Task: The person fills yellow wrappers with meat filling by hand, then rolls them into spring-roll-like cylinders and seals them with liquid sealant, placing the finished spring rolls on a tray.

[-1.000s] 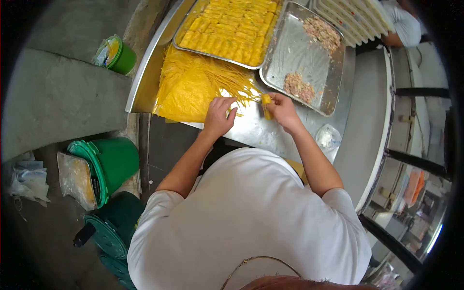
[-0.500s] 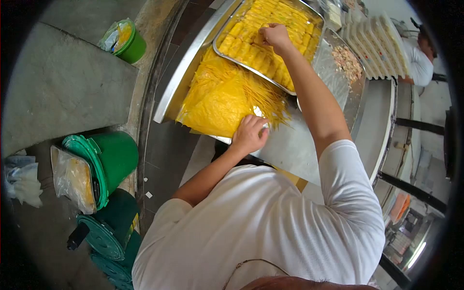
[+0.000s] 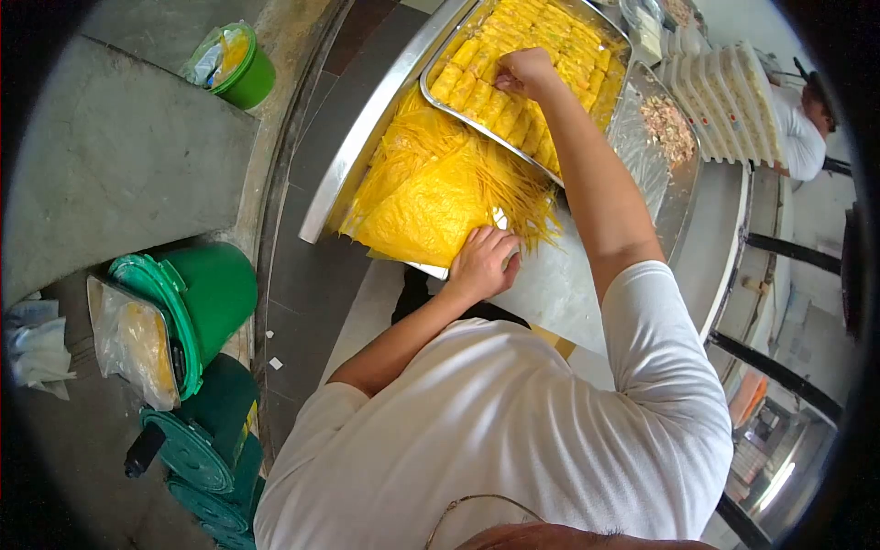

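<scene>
Rows of yellow rolls (image 3: 463,78) fill a metal tray (image 3: 490,137) at the top of the view. My right hand (image 3: 524,71) is over these rolls, its fingers curled down among them; whether they grip anything is hidden. Below the tray lies a pile of thin yellow sheets (image 3: 417,206) with shredded, stringy edges on its right side. My left hand (image 3: 486,264) rests at the near right corner of this pile, fingers stretched out and thumb apart.
To the right, a metal tray holds a chopped filling (image 3: 667,131). Stacked white trays (image 3: 715,96) stand beyond, with another person (image 3: 797,128) behind them. Green bins (image 3: 211,298) and a small green bucket (image 3: 247,78) stand on the floor at left.
The whole view has shifted slightly. My right hand stays over the rolls, with its fingers lower against them. My left hand keeps its place at the corner of the sheets.
</scene>
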